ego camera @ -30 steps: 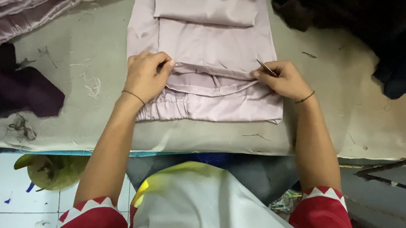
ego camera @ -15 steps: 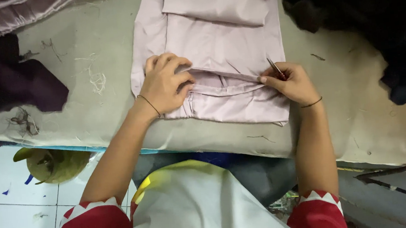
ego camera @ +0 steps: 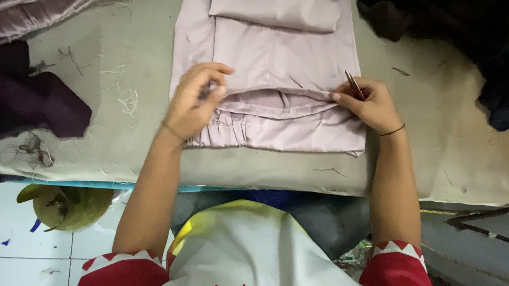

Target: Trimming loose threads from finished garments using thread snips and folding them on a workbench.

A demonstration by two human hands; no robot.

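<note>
Bare table on both outer sides, cloth piles beyond

Left of the left hand (ego camera: 195, 102) lies open grey table covering (ego camera: 130, 152), strewn with loose thread scraps (ego camera: 123, 98), before the dark purple cloth heap (ego camera: 18, 100). Right of the right hand (ego camera: 371, 105), a bare strip ends at the black fabric pile (ego camera: 467, 26).

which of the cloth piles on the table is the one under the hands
The pale pink folded garment at table centre; both hands rest on its near edge. The dark purple cloth and black pile lie untouched at the sides.

Both forearms forward, left hand (ego camera: 195, 102) curled, right hand (ego camera: 370, 102) pinching.
</note>
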